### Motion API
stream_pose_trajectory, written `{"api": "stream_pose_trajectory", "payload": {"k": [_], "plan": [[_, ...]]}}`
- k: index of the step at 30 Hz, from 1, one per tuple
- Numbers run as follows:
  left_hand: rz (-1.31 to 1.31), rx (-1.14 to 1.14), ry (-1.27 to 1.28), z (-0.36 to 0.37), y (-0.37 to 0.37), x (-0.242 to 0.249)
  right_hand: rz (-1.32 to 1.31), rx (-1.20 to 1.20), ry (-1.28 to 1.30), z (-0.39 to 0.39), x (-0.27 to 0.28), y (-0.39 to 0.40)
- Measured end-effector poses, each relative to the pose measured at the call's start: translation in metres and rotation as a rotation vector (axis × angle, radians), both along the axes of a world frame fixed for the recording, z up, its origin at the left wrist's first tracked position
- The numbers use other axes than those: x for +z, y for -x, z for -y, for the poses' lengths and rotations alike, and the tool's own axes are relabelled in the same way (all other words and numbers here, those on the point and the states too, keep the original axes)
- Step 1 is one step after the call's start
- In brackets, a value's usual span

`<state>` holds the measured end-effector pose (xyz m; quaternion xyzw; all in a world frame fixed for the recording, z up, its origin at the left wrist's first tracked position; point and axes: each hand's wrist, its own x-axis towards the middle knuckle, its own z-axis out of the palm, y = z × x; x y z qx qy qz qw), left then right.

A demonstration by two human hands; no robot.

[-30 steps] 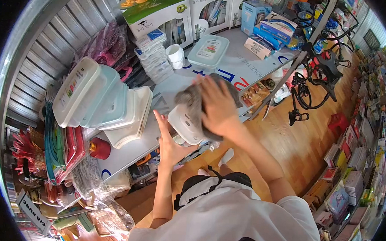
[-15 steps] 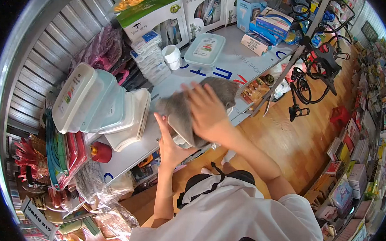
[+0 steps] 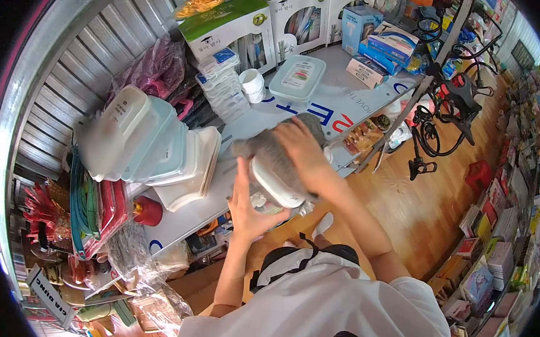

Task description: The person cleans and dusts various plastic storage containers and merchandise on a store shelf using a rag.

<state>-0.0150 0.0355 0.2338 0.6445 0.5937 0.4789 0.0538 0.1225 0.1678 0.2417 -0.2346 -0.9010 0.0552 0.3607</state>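
A plastic food container (image 3: 276, 182) with a pale rounded lid is held over the front edge of the table. My left hand (image 3: 247, 207) grips its near left side, thumb and fingers spread around it. Draped across its top is a grey cloth (image 3: 256, 145), which covers much of the lid. My right hand (image 3: 305, 153) presses this cloth down with bent fingers, hiding part of it. Beyond my hands stands a clear container with a pale blue lid (image 3: 298, 76). To the left, several stacked containers (image 3: 157, 143) lean on their sides.
White cups (image 3: 252, 85) and wrapped white packs (image 3: 223, 91) stand at the back of the grey table (image 3: 236, 118). Green-and-white boxes (image 3: 232, 30) line the back. Blue boxes (image 3: 388, 49) sit at the right. A metal pole (image 3: 448, 40) rises by black clamp holders (image 3: 454, 87).
The cloth has slid back over the container, uncovering more of the pale lid. My right hand has shifted slightly right and down on it, while my left hand keeps its grip.
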Motion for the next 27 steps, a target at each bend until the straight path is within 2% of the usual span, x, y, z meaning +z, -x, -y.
{"api": "stream_pose_trajectory", "payload": {"k": [2,3,5,8,11,13,15,17,20,21,24,25,27], "plan": [[0.004,-0.050,-0.077,-0.001,-0.002,0.004,-0.049,0.123,0.382,-0.021,-0.020,-0.019],[0.196,-0.082,-0.109,-0.003,-0.006,0.001,-0.105,0.174,0.540,-0.020,-0.016,-0.029],[0.375,-0.152,-0.086,-0.002,-0.005,0.003,-0.210,0.276,0.858,-0.011,-0.006,-0.047],[0.698,-0.213,-0.050,-0.002,-0.003,0.012,-0.491,0.114,1.164,0.012,-0.036,-0.069],[0.943,-0.214,-0.050,-0.005,-0.001,0.006,-0.561,-0.055,1.025,0.031,-0.083,-0.076],[1.157,-0.133,0.005,0.000,-0.013,0.007,-0.548,-0.207,0.759,0.047,-0.085,-0.067],[1.140,-0.017,-0.050,-0.002,-0.027,-0.012,-0.641,-0.363,0.415,0.081,-0.082,-0.047],[1.103,0.058,-0.087,0.001,-0.047,-0.017,-1.044,-0.317,0.576,0.092,-0.052,-0.021],[0.926,0.010,-0.091,0.015,-0.072,0.013,-1.112,-0.164,0.549,0.099,-0.031,-0.016],[0.817,-0.024,-0.131,0.013,-0.079,0.026,-0.991,-0.096,0.514,0.104,-0.033,-0.020],[0.896,-0.058,-0.128,0.021,-0.073,0.014,-0.754,0.069,0.373,0.108,-0.024,-0.019],[0.950,-0.042,-0.218,0.015,-0.073,0.006,-0.697,0.117,0.317,0.107,-0.014,-0.018],[1.059,-0.106,-0.113,0.016,-0.070,-0.005,-0.516,0.088,0.142,0.107,0.013,-0.016]]}}
